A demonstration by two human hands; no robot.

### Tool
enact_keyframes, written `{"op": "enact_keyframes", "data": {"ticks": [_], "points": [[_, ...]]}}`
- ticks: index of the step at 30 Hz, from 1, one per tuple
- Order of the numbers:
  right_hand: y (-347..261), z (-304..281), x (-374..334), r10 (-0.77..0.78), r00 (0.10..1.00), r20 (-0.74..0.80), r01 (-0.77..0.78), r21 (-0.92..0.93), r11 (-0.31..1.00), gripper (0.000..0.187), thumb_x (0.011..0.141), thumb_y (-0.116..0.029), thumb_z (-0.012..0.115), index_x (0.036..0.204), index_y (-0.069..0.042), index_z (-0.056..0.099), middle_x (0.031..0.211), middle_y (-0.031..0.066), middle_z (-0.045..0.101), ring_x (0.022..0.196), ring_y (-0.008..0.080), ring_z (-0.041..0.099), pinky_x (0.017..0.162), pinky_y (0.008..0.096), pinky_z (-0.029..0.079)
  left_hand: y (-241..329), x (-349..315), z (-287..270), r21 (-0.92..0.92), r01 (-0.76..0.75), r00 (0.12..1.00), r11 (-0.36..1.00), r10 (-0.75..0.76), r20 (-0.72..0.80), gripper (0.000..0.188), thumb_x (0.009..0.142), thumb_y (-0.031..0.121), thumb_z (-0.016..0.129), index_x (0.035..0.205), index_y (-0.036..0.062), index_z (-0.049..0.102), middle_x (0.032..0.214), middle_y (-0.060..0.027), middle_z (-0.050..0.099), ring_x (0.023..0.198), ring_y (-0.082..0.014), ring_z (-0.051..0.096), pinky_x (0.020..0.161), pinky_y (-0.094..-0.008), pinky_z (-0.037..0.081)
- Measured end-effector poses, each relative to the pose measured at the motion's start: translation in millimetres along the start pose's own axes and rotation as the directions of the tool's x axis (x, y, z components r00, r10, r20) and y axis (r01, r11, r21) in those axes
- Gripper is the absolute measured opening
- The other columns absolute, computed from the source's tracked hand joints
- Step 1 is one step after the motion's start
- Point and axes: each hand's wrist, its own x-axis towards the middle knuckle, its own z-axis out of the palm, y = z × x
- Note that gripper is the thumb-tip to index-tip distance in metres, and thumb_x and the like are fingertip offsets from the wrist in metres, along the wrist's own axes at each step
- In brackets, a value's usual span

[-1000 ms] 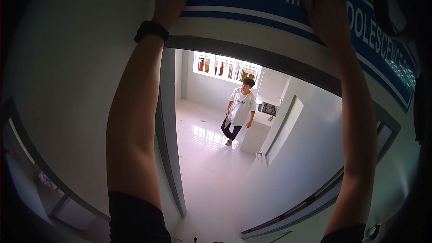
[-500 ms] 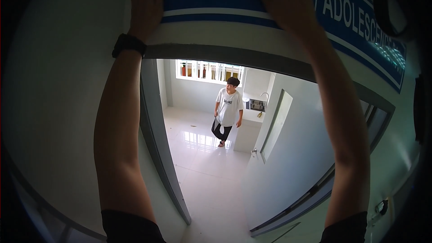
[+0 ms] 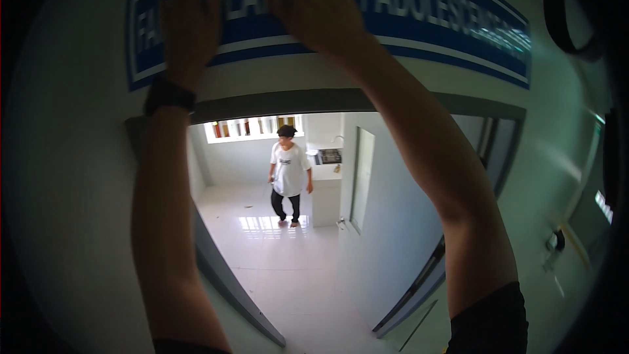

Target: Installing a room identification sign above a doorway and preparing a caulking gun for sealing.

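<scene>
A long blue sign [image 3: 419, 23] with a white border and white lettering is on the wall above a doorway. Both my arms are raised up to it. My left hand [image 3: 190, 33], with a black watch [image 3: 170, 96] on its wrist, lies over the sign's left part, fingers stretched out and thumb apart. Over the sign's middle, my right hand [image 3: 322, 13] is spread, its fingertips blurred near the upper edge of the view. Neither hand holds anything that I can see. Whether the palms press on the sign or hover just before it, I cannot tell.
Below the sign is a grey door frame [image 3: 282, 100] with a pale door [image 3: 393, 177] swung open on the right. Inside, a person [image 3: 288, 167] in a white shirt stands on the shiny tiled floor [image 3: 275, 288], near a counter with a stove [image 3: 327, 157] and a barred window [image 3: 252, 126].
My view has turned right, so the sign, doorway and room sit further left and lower. My right hand has come nearer my left. The person inside has shifted stance.
</scene>
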Motion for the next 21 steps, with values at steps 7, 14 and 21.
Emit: {"op": "enact_keyframes", "data": {"ticks": [7,14,21], "points": [[140.8,-54.4,-48.7,0.075,0.994,0.08,-0.07,-0.066,0.995,0.069,0.102,-0.039,0.043,0.15,0.007,0.026,0.153,0.0269,0.036,0.145,0.0391,0.031,0.122,0.0484,0.019,16.2,5.3,21.5,-0.039,0.042,0.993,0.998,-0.038,0.108,0.055,0.107,0.039,0.035,0.151,0.0049,0.036,0.145,-0.0232,0.049,0.131,-0.0373,0.052,0.111,-0.047,0.036],[271.6,-109.7,-97.8,0.216,0.976,0.035,-0.212,-0.089,0.973,0.062,0.101,-0.033,0.045,0.151,0.0,0.027,0.15,0.0273,0.04,0.142,0.0403,0.035,0.12,0.0497,0.022,7.4,13.7,35.0,-0.109,0.035,0.991,0.993,-0.021,0.134,0.053,0.107,0.035,0.039,0.148,0.0011,0.04,0.147,-0.0233,0.048,0.137,-0.0356,0.046,0.115,-0.0424,0.035],[346.9,-108.1,-132.8,0.45,0.892,-0.035,-0.451,-0.1,0.887,0.057,0.102,-0.028,0.048,0.151,-0.001,0.032,0.149,0.0267,0.041,0.14,0.0406,0.039,0.118,0.0451,0.028,-8.4,2.8,10.9,-0.029,-0.056,0.995,0.998,0.058,0.08,0.048,0.106,0.027,0.045,0.144,-0.0009,0.045,0.146,-0.0237,0.049,0.136,-0.0372,0.046,0.114,-0.0417,0.036]]}}
